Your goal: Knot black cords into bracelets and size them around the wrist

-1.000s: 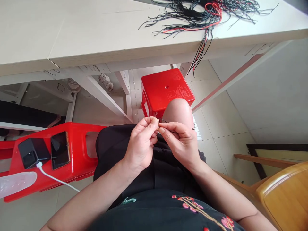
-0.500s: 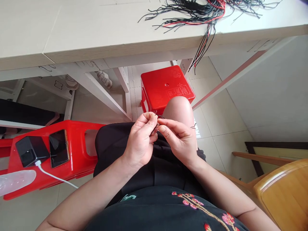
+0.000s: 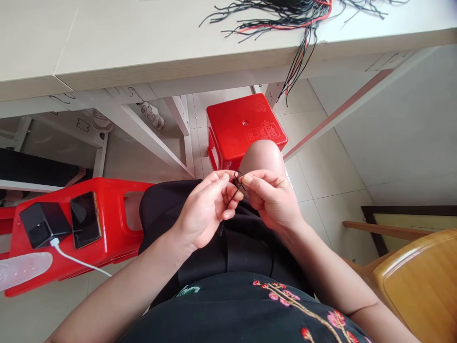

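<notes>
Above my lap, both hands work on a thin black braided cord [image 3: 233, 199]. My left hand [image 3: 205, 202] has the cord across its fingers, and the braided part hangs down past the palm. At the fingertips a small loop of the cord stands up. My right hand [image 3: 269, 193] pinches the cord beside that loop, thumb against forefinger. The two hands nearly touch. A bundle of black and red cords [image 3: 285, 21] lies on the table top, with several strands hanging over its edge.
The pale table [image 3: 143, 52] spans the top of the view. A red stool [image 3: 246, 126] stands under it by my knee. On a red stool [image 3: 114, 209] at left lie a black box-shaped device [image 3: 44, 224] with a white cable and a phone [image 3: 85, 219]. A wooden chair [image 3: 421, 281] is at right.
My left fingers have opened somewhat, and more of the braided cord shows. My right hand has turned and closed into a pinch at the cord's loop. The view has shifted slightly.
</notes>
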Motion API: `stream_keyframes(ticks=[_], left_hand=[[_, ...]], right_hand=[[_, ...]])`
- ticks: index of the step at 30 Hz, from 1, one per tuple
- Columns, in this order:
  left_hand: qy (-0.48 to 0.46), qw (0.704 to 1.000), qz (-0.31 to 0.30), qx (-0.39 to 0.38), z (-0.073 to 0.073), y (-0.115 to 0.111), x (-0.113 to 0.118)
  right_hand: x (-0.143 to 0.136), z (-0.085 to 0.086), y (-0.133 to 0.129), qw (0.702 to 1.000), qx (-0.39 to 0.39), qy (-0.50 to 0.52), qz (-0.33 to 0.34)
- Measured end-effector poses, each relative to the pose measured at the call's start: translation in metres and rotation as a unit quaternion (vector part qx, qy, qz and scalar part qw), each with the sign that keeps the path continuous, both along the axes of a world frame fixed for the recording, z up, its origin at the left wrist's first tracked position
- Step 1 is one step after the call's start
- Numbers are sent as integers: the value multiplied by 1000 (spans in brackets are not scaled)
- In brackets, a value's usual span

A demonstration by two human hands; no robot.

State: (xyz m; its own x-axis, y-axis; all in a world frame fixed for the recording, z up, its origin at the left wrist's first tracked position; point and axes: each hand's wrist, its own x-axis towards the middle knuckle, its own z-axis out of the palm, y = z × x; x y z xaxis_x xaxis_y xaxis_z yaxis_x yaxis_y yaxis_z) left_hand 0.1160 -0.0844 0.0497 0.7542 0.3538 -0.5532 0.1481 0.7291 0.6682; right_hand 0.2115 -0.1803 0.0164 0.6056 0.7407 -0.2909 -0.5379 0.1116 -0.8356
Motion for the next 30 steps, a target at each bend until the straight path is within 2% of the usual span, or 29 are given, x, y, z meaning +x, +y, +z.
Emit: stream_keyframes(ticks=[5, 10, 13, 16, 20, 24, 30], left_hand=[[5, 1000, -24, -14, 8, -2, -7], [9, 999, -32, -9, 9, -3, -10], [9, 998, -62, 1, 7, -2, -11], [-3, 997, -63, 55, 4, -1, -7], [-35, 986, 0, 162, 1, 0, 2], [-34, 977, 28, 208, 0, 0, 5], [-25, 945, 75, 318, -8, -4, 1]], right_hand=[[8, 0, 0, 999, -10, 30, -39], [10, 1, -1, 999, -6, 25, -41], [8, 1, -2, 999, 0, 29, -37], [2, 0, 0, 1000, 4, -10, -22], [-8, 1, 4, 993, 7, -116, -15], [-12, 5, 4, 982, 12, -191, -7], [-15, 6, 3, 967, -12, -249, -42]])
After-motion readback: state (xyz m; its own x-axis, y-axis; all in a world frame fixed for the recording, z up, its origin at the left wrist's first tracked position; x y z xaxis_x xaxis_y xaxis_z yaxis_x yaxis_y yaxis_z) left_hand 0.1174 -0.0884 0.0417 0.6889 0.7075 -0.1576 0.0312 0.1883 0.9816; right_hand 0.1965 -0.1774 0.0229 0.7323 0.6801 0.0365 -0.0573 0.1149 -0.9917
